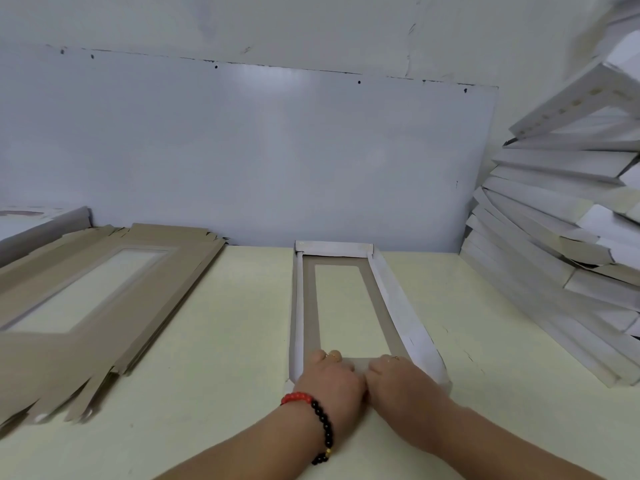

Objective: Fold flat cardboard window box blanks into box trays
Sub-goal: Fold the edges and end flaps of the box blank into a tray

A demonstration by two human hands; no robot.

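Near the tabletop's front edge, the left hand and right hand, fingers curled, pressed the near end flap of the half-formed box tray; next, seemingly, locking that last wall upright.

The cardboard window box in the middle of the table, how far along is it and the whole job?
Done: a tall stack of folded white trays at right. In hand: the grey-brown window box blank has its far and side walls folded up; the left hand and right hand work the near end. Left: a pile of flat brown blanks on the pale table.
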